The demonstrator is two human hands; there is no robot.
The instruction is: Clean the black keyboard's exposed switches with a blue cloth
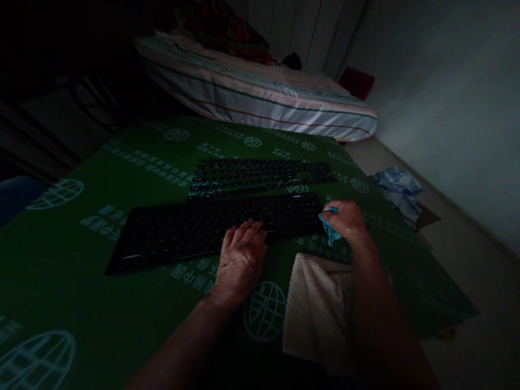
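Observation:
A black keyboard (195,232) lies on a green cloth printed with globe marks (81,281). My left hand (239,260) rests flat on the keyboard's near edge, fingers stretched out. My right hand (347,219) is closed around a small blue cloth (330,226) and presses it against the keyboard's right end. A second black keyboard (260,173) lies just behind the first. A cream towel (317,309) lies under my right forearm.
A mattress with striped bedding (260,92) lies on the floor behind the green surface. A crumpled pale blue sheet (400,189) sits on the right by the wall. The room is dark; the left side is mostly black.

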